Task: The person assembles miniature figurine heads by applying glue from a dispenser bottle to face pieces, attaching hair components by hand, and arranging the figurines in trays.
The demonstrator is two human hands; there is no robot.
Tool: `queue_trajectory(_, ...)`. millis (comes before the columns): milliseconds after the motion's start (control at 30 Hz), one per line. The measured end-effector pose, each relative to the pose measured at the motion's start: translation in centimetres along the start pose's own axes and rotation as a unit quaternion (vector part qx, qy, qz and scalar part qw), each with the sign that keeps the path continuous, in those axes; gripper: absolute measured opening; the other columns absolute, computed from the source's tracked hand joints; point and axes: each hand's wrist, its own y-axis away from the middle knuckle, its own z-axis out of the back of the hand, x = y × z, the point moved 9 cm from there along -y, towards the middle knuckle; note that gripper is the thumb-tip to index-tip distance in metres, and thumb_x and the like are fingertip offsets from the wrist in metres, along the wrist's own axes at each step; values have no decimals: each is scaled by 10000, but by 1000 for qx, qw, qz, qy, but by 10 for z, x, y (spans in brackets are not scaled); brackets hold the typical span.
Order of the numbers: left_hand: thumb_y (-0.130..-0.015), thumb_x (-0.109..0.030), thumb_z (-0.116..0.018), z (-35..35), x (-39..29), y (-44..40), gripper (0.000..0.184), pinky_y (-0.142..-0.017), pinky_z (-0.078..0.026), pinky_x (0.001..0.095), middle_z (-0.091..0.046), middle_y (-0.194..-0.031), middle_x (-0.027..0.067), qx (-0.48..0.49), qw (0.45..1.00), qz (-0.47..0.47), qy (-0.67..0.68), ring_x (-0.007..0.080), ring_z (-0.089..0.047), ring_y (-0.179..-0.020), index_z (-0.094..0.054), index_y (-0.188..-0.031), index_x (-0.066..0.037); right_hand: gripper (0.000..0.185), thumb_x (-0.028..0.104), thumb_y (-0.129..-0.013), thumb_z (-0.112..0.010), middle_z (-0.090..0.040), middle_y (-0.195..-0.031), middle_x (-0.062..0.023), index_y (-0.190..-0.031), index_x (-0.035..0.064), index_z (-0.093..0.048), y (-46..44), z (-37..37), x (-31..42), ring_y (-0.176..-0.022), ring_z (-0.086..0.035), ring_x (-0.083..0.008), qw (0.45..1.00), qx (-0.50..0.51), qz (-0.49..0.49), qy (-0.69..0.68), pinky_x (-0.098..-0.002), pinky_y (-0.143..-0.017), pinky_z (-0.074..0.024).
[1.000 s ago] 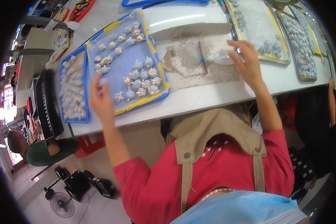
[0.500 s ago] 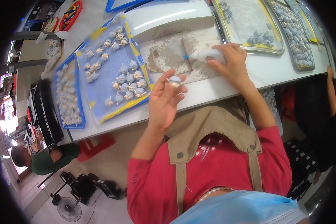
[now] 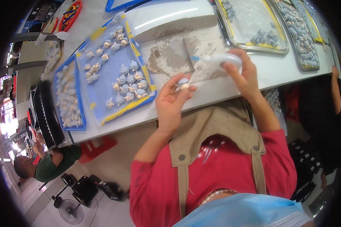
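Observation:
Between the thumb and fingers of my left hand (image 3: 169, 104) is a small grey-and-cream figure (image 3: 183, 84), held over the table's front edge. My right hand (image 3: 246, 75) grips a white squeeze bottle (image 3: 225, 59), which lies nearly level with its blue tip (image 3: 195, 58) pointing left, above a stained cardboard sheet (image 3: 212, 72). Left of my hands, a blue tray with yellow tape (image 3: 154, 89) bears several similar figures (image 3: 130, 79) in loose groups.
A narrower blue tray (image 3: 83, 113) full of figures stands at the far left. Metal trays (image 3: 286, 49) with grey pieces are at the right. A red basket (image 3: 79, 9) of tools sits at the back left. A person in green (image 3: 51, 166) is at the left, beside a fan (image 3: 71, 211).
My left hand has come from the blue tray to the middle with a figure in it. My right hand has lifted the bottle off the cardboard.

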Motion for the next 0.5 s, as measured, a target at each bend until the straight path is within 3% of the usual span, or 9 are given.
queue_trajectory(67,-864,-23,-599,-1,2,1,391,-700,-497,231,-566,-1188,159,3,999,7,-38,178,-625,-905,-476,-1234,16,340,216,-716,-755,-585,-825,-79,-944,24,-591,12,8,1,-857,-527,-208,999,-14,7,-33,-313,-788,-393)
queue_trajectory(267,-859,6,-595,-5,4,7,384,-697,-490,231,-584,-1146,139,3,995,0,-96,158,-631,-854,-474,-1221,39,329,218,-626,-816,-553,-755,-51,-825,38,-625,29,10,62,-821,-479,-227,966,3,192,176,-310,-751,-385)
queue_trajectory(500,-853,21,-598,0,6,11,385,-703,-492,231,-589,-1132,133,1,993,7,-121,141,-622,-848,-473,-1216,52,355,253,-569,-841,-546,-683,-51,-742,30,-625,35,-6,90,-747,-476,-239,943,7,245,224,-316,-681,-388)
